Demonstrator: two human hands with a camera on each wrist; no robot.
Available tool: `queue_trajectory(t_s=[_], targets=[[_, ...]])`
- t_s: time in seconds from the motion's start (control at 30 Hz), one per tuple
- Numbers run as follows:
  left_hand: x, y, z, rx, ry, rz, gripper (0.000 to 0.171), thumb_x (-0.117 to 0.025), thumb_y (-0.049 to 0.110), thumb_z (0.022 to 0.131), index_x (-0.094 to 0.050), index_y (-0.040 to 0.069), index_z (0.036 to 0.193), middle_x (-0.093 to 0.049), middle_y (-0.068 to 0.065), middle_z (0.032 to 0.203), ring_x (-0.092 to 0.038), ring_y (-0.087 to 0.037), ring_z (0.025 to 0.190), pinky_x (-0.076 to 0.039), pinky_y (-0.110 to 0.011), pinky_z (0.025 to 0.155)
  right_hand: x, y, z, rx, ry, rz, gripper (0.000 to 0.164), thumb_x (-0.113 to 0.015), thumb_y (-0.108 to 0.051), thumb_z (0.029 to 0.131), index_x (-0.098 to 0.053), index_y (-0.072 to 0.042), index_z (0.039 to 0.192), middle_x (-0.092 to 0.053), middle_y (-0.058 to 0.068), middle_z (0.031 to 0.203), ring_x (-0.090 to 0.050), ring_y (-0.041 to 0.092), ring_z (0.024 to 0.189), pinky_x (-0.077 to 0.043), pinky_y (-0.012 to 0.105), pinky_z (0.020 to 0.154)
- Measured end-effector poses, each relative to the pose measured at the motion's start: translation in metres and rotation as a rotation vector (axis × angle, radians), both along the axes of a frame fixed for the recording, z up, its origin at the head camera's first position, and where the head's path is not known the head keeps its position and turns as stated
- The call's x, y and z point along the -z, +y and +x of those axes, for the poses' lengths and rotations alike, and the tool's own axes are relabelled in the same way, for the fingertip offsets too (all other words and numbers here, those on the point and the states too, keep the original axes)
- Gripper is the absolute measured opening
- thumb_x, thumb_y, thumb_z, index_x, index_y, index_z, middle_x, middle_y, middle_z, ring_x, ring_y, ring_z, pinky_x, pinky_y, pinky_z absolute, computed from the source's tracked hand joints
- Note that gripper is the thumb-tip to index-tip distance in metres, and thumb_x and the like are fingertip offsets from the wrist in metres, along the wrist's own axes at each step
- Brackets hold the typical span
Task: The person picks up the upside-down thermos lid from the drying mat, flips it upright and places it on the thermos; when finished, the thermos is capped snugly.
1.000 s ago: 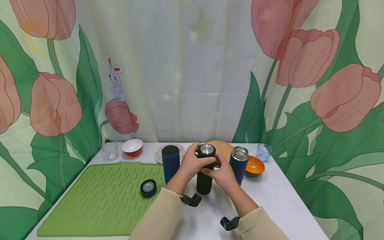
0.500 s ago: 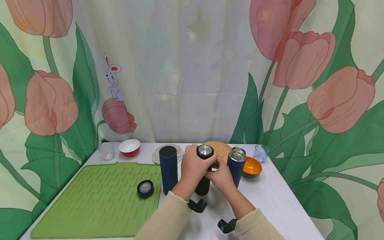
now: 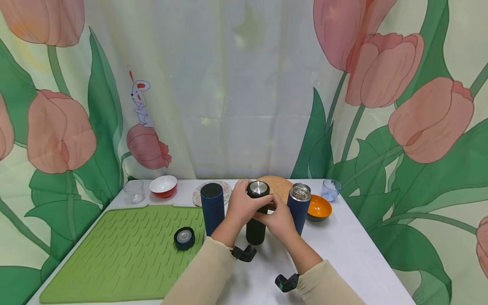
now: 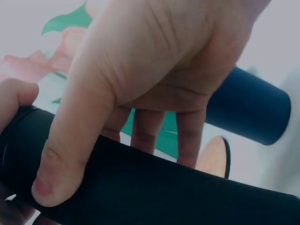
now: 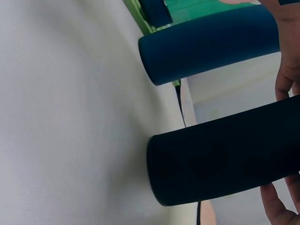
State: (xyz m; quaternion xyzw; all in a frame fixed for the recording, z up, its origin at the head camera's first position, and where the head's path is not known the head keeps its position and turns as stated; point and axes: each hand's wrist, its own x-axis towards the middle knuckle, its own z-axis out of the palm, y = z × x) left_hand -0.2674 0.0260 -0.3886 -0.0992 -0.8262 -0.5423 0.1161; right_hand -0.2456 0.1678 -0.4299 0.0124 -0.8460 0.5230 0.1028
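A black thermos flask (image 3: 256,231) with a silver-topped lid (image 3: 258,188) stands upright on the table between both hands. My left hand (image 3: 242,206) grips its upper part, thumb across the near side and the other fingers behind, as the left wrist view shows. On the right side, near the top, my right hand (image 3: 281,218) holds the same flask with thumb and fingers; part of this grip is hidden. A blue flask with a dark top (image 3: 212,209) stands to the left. At the right is a lidless blue flask (image 3: 298,212) with a bare steel mouth.
A green drying mat (image 3: 114,254) covers the left side, with a dark round lid (image 3: 184,238) on it. Behind are a red bowl (image 3: 164,192), clear glass (image 3: 134,192), patterned mat (image 3: 197,198), round woven mat (image 3: 280,184), orange bowl (image 3: 319,206) and bluish glass (image 3: 330,190).
My left wrist swung to the right, then back to the left, with the hand still on the black flask's upper part. My right hand stays near its top. The head view shifted slightly.
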Motion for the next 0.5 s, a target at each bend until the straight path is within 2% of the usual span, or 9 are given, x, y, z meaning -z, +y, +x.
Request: queue_trajectory(t_s=[0.17,0.3,0.4,0.5], targets=[[0.004,-0.002,0.013,-0.072,-0.030,-0.068,0.071,-0.085,0.057,0.081,-0.065,0.015,0.135,-0.061,-0.008,0.123,-0.064,-0.023,0.105,-0.057,-0.046,0.089,0.004,-0.005,-0.003,0.001,-0.016,0.018,0.049,-0.089,-0.031,0.085,-0.061,-0.022,0.124,-0.072,0.005,0.134,-0.066,0.032,0.128,-0.058,0.056,0.100],[0.005,-0.011,0.041,-0.082,-0.015,-0.216,0.077,-0.081,0.047,0.088,-0.054,0.012,0.151,-0.060,-0.014,0.133,-0.063,-0.028,0.115,-0.056,-0.053,0.096,0.005,-0.007,-0.002,-0.010,-0.028,0.016,0.052,-0.088,-0.030,0.086,-0.061,-0.020,0.128,-0.070,0.008,0.136,-0.065,0.034,0.131,-0.058,0.056,0.101],[0.003,-0.025,0.068,-0.064,0.048,-0.394,0.070,-0.078,0.044,0.091,-0.057,0.012,0.151,-0.063,-0.013,0.135,-0.064,-0.031,0.122,-0.056,-0.053,0.099,0.005,-0.006,0.002,-0.002,-0.052,0.002,0.057,-0.089,-0.037,0.086,-0.059,-0.021,0.132,-0.068,0.007,0.140,-0.062,0.034,0.135,-0.055,0.059,0.105],[-0.001,-0.047,0.090,-0.099,0.178,-0.540,0.053,-0.078,0.045,0.093,-0.070,0.015,0.136,-0.070,-0.006,0.127,-0.067,-0.027,0.119,-0.058,-0.048,0.099,0.003,-0.004,0.004,0.005,-0.069,0.004,0.062,-0.088,-0.043,0.087,-0.058,-0.022,0.137,-0.067,0.006,0.142,-0.060,0.034,0.138,-0.053,0.061,0.108]])
